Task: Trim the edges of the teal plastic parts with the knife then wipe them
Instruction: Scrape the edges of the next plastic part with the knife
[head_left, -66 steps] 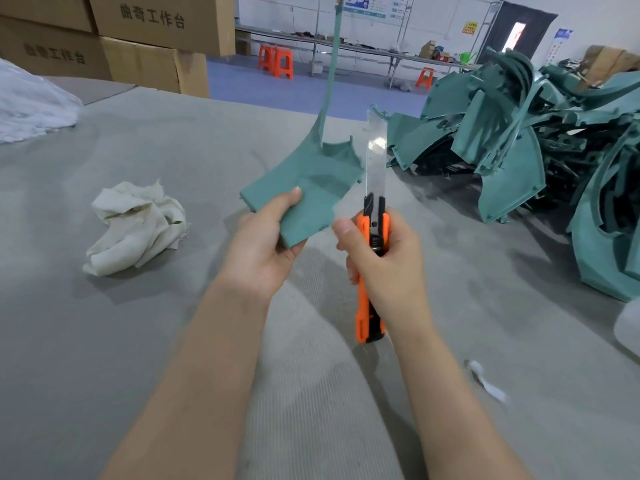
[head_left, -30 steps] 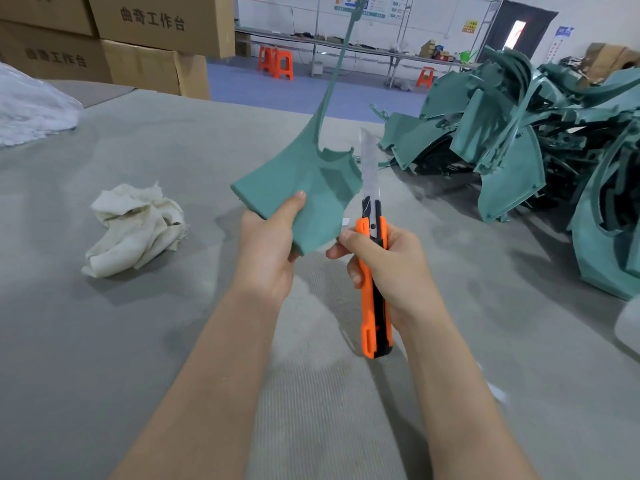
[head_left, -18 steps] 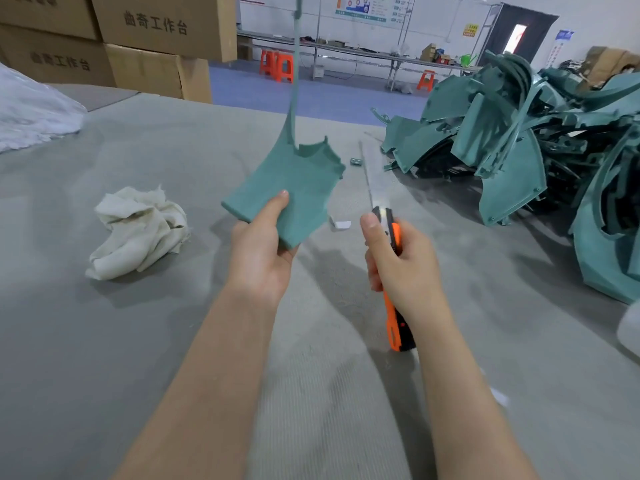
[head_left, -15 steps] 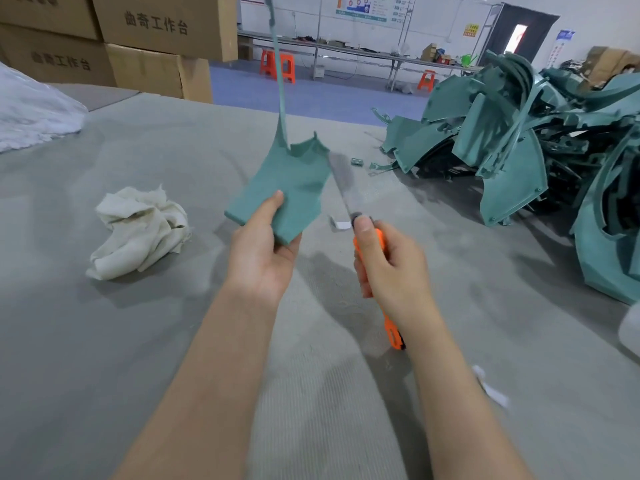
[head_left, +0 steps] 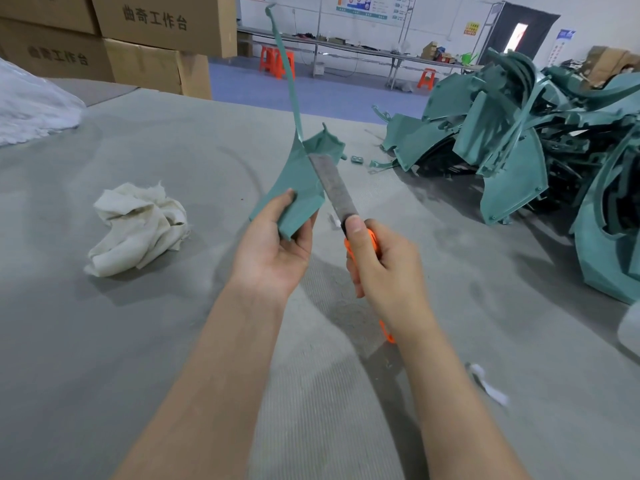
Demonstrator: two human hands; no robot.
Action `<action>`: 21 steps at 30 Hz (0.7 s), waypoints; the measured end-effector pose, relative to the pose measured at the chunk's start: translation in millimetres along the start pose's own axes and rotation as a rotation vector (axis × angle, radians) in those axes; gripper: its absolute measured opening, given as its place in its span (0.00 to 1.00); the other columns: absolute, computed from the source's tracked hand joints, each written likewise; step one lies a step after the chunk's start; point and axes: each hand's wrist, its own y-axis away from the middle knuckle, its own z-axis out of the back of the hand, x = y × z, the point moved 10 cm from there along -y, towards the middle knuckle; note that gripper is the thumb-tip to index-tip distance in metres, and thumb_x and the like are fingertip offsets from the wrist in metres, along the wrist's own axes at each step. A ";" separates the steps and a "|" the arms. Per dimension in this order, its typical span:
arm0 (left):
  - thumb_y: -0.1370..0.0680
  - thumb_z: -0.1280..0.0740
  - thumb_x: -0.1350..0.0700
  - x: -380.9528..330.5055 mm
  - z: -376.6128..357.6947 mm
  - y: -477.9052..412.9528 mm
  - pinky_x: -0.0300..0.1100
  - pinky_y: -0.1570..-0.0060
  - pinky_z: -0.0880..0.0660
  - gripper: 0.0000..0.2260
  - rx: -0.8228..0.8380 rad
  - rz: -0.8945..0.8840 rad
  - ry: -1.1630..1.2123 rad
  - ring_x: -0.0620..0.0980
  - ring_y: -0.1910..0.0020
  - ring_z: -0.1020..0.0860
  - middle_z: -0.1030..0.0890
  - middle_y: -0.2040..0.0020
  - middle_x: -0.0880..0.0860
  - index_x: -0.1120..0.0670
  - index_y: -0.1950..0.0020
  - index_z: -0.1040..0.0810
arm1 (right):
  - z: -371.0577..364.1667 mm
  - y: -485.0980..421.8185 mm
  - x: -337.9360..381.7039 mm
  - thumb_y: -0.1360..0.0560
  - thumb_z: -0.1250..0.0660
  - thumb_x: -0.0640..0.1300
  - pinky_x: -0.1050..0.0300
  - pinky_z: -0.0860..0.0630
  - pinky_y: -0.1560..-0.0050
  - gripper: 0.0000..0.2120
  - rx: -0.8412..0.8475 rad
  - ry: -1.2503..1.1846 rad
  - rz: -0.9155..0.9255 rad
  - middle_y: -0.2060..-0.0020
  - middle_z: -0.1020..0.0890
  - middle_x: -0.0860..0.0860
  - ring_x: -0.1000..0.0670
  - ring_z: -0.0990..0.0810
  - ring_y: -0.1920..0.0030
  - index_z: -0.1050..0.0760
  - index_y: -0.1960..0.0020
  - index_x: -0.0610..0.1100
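- Head cam, sole view: left hand (head_left: pixel 273 251) is gripping thin teal plastic part w/ long upright strip (head_left: pixel 298 178) at its lower corner, thumb on top & fingers curling underneath. The part is being held in the air above grey felt-covered table (head_left: pixel 104 341), not resting on it.
- Right hand (head_left: pixel 384 268) is wrapping tight round orange-handled utility knife w/ long steel blade (head_left: pixel 334 190), thumb pressing at the blade's root.
- Change: 0.6 s ago the blade was standing clear, right of the part. Now it is lying against the part's right edge, tip reaching approx where the strip is starting.
- The part is also being turned: its strip is leaning left now, vs right 1 s ago.
- Meaning, prob: a fresh trimming pass is beginning on this edge. Trimming is ongoing & wiping isn't starting yet.
- Counts: 1 part in hand, 1 knife, 1 crumpled off-white cloth rag (head_left: pixel 136 226) lying untouched, well left of the hands.
- 1 big heap of teal plastic parts (head_left: pixel 519 150) is sitting far right on the table, pieces overlapping too much to count.
- 2 white scraps are showing: one (head_left: pixel 488 386) near the right forearm, one tiny (head_left: pixel 334 220) just under the blade.
- Bkgd: 4 brown cardboard boxes (head_left: pixel 156 22) are standing stacked, top left.
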 end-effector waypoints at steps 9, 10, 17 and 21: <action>0.22 0.35 0.64 8.1 -3.1 3.2 0.31 0.77 0.26 0.08 0.015 0.066 0.013 0.49 0.67 0.19 0.19 0.66 0.56 0.61 0.62 0.24 | -3.6 1.2 2.3 0.27 0.45 0.67 0.40 0.29 0.69 0.29 0.049 0.009 0.017 0.73 0.28 0.39 0.38 0.29 0.71 0.33 0.66 0.40; 0.22 0.35 0.64 9.1 -3.7 3.8 0.31 0.77 0.26 0.07 0.019 0.076 0.017 0.48 0.69 0.19 0.20 0.66 0.56 0.61 0.61 0.24 | -4.9 0.9 1.5 0.27 0.45 0.67 0.40 0.28 0.70 0.29 0.065 0.003 0.010 0.73 0.29 0.39 0.38 0.29 0.71 0.33 0.66 0.41; 0.22 0.37 0.64 9.8 -3.9 3.0 0.31 0.78 0.27 0.06 0.026 0.089 0.023 0.47 0.72 0.20 0.21 0.64 0.56 0.62 0.59 0.26 | -11.6 0.8 -3.9 0.28 0.44 0.67 0.41 0.27 0.71 0.27 0.152 -0.021 -0.023 0.77 0.31 0.52 0.51 0.31 0.75 0.33 0.65 0.43; 0.22 0.36 0.64 10.5 -2.5 4.1 0.31 0.78 0.27 0.07 0.014 0.088 0.017 0.47 0.74 0.21 0.21 0.67 0.56 0.62 0.61 0.26 | -11.9 1.8 -4.0 0.28 0.44 0.67 0.43 0.28 0.71 0.27 0.172 -0.043 -0.029 0.78 0.31 0.54 0.53 0.32 0.75 0.33 0.66 0.43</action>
